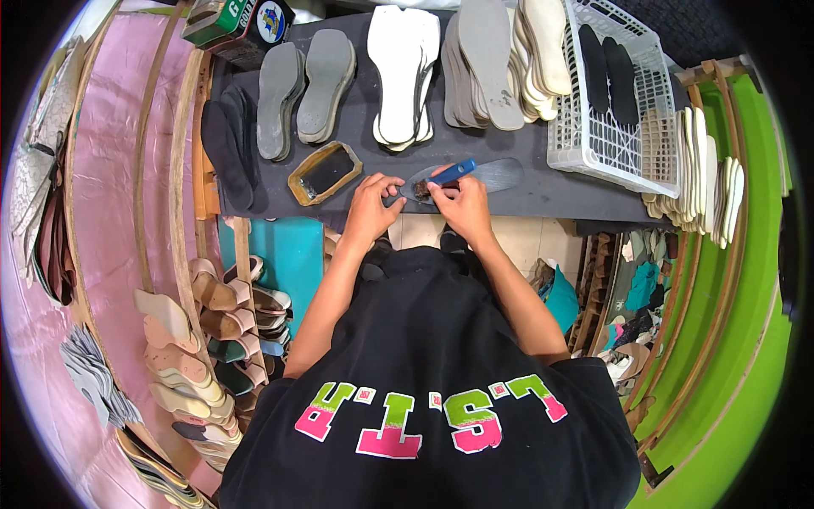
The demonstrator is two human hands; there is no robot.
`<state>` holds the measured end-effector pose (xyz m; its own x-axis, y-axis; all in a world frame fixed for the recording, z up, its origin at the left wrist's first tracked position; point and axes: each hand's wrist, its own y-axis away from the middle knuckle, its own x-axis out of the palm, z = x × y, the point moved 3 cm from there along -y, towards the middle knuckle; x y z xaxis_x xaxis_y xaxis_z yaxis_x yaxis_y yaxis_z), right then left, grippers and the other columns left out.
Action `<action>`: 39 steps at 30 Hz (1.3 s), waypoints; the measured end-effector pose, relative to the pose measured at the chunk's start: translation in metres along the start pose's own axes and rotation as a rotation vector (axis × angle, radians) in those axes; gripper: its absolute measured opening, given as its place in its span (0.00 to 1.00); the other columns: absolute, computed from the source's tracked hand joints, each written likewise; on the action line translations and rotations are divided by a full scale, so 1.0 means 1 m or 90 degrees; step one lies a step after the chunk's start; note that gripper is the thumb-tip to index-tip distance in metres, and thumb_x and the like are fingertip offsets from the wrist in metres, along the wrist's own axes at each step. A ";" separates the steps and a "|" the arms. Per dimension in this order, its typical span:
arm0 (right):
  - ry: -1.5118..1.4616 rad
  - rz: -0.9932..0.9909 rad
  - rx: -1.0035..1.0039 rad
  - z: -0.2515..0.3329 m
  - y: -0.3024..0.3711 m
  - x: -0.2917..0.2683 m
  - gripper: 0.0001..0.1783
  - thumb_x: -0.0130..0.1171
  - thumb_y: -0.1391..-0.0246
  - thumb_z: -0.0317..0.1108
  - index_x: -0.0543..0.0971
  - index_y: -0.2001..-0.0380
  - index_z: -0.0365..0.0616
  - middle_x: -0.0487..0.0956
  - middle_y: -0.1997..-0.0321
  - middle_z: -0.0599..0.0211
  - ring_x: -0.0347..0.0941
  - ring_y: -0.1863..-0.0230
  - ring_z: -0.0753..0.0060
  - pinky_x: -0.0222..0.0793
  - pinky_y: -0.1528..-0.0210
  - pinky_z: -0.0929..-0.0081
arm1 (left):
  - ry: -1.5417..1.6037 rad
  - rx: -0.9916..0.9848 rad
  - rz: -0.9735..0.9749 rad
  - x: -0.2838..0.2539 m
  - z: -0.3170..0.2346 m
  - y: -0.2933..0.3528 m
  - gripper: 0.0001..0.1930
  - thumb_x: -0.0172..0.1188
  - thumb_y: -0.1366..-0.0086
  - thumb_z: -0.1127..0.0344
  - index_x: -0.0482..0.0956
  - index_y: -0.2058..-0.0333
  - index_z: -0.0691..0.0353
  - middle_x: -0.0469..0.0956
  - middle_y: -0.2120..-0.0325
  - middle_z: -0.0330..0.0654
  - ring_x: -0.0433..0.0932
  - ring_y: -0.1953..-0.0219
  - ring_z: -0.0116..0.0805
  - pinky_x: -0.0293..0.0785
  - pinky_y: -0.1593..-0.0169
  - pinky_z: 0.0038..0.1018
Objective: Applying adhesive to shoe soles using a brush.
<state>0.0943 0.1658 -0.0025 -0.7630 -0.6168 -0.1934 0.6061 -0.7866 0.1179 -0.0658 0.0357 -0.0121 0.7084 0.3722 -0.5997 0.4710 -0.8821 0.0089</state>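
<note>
A dark grey shoe sole (500,175) lies flat across the front of the black work table. My right hand (462,206) is closed round a brush with a blue handle (454,172); its dark, clotted bristles touch the sole near its left part. My left hand (374,204) is at the left end of the sole, thumb and fingers curled about its edge. Left of that hand stands a shallow yellowish tray (296,185) with a dark, shiny substance inside.
Stacks of grey soles (280,102), white soles (403,72) and beige soles (543,51) line the table's back. A white plastic basket (572,157) holds black soles at right. A green tin (222,24) stands back left. Racks with shoe parts (216,293) flank me.
</note>
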 end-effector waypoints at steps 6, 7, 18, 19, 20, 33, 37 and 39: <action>0.085 -0.072 -0.047 0.017 0.003 0.019 0.11 0.69 0.42 0.27 0.84 0.58 0.32 0.87 0.61 0.50 0.89 0.64 0.59 0.84 0.60 0.67 | 0.067 -0.011 0.065 -0.008 0.014 -0.005 0.18 0.66 0.43 0.77 0.89 0.52 0.62 0.76 0.71 0.40 0.75 0.69 0.34 0.76 0.60 0.30; 0.112 -0.077 -0.014 0.018 0.004 0.017 0.11 0.70 0.43 0.27 0.84 0.58 0.33 0.87 0.63 0.50 0.89 0.64 0.59 0.84 0.60 0.66 | 0.065 0.001 0.057 -0.007 0.015 -0.006 0.17 0.65 0.43 0.77 0.90 0.54 0.62 0.75 0.72 0.40 0.75 0.70 0.34 0.76 0.61 0.30; 0.383 -0.136 -0.271 0.038 0.042 0.059 0.16 0.62 0.55 0.16 0.82 0.60 0.40 0.79 0.61 0.55 0.77 0.54 0.45 0.75 0.51 0.53 | 0.071 0.135 0.003 -0.008 0.034 -0.001 0.10 0.73 0.40 0.72 0.92 0.59 0.59 0.79 0.75 0.41 0.79 0.71 0.38 0.77 0.63 0.34; 0.393 -0.145 -0.284 0.045 0.042 0.068 0.14 0.63 0.52 0.17 0.82 0.61 0.39 0.80 0.62 0.54 0.78 0.57 0.45 0.76 0.53 0.54 | 0.090 0.146 0.008 -0.009 0.036 -0.001 0.10 0.73 0.40 0.72 0.92 0.59 0.59 0.79 0.74 0.42 0.80 0.70 0.40 0.78 0.63 0.35; 0.403 -0.153 -0.298 0.049 0.043 0.074 0.12 0.64 0.50 0.17 0.82 0.61 0.38 0.80 0.63 0.54 0.79 0.59 0.46 0.76 0.55 0.55 | 0.109 0.156 0.012 -0.010 0.037 -0.001 0.10 0.72 0.40 0.71 0.93 0.58 0.59 0.80 0.74 0.43 0.80 0.70 0.41 0.78 0.63 0.36; 0.348 -0.149 -0.277 0.033 0.023 0.062 0.05 0.66 0.43 0.21 0.80 0.63 0.35 0.79 0.66 0.50 0.78 0.63 0.41 0.74 0.58 0.52 | 0.066 0.268 -0.029 -0.010 0.043 0.001 0.07 0.73 0.41 0.72 0.91 0.63 0.62 0.79 0.77 0.41 0.79 0.72 0.40 0.77 0.66 0.34; 0.370 -0.135 -0.311 0.037 0.025 0.064 0.08 0.65 0.45 0.19 0.79 0.62 0.36 0.77 0.66 0.50 0.76 0.61 0.41 0.73 0.57 0.51 | 0.092 0.228 -0.052 -0.010 0.041 0.004 0.04 0.73 0.44 0.72 0.89 0.69 0.62 0.78 0.77 0.41 0.80 0.71 0.44 0.78 0.63 0.36; 0.401 -0.024 -0.374 0.044 0.029 0.073 0.09 0.64 0.46 0.18 0.78 0.62 0.36 0.76 0.66 0.50 0.76 0.59 0.40 0.71 0.57 0.50 | 0.097 0.208 -0.063 -0.009 0.042 0.002 0.04 0.74 0.44 0.72 0.88 0.69 0.62 0.78 0.77 0.41 0.80 0.71 0.43 0.78 0.63 0.36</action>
<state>0.0463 0.0965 0.0292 -0.6233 -0.3238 -0.7118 0.7336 -0.5571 -0.3891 -0.0936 0.0185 -0.0401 0.7499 0.4770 -0.4584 0.3660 -0.8763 -0.3133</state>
